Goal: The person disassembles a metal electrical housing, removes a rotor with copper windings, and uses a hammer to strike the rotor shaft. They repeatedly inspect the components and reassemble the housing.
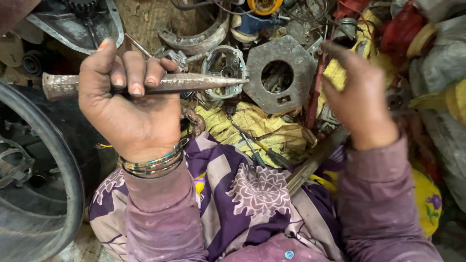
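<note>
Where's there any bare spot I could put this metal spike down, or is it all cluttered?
The left hand holds the metal spike. Ahead, the pile around the grey plate with a hole is crowded with parts and wires. The barest room is the patterned cloth on the lap, between the sleeves. The tyre fills the left; the blurred right hand holds a tool handle.

The scene is viewed from one head-worn camera, aimed steeply downward and held close above the lap and the cluttered floor (no second view is provided).
</note>
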